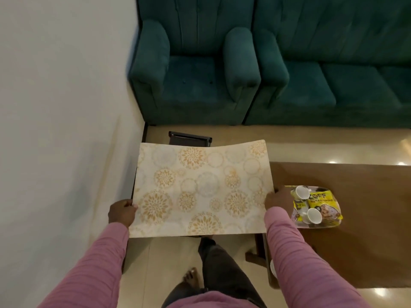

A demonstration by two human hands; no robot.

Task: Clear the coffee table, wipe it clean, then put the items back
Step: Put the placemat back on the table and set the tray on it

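A cream table mat with gold and grey flower circles hangs flat in the air, left of the brown wooden coffee table. My left hand grips its left edge and my right hand grips its right edge. On the table's left part stands a tray holding two white cups and yellow snack packets. The mat hides what lies under it.
A teal armchair and a teal sofa stand behind. A small dark stand peeks out past the mat's far edge. A white wall runs along the left. My legs and a bare foot are on the tiled floor below.
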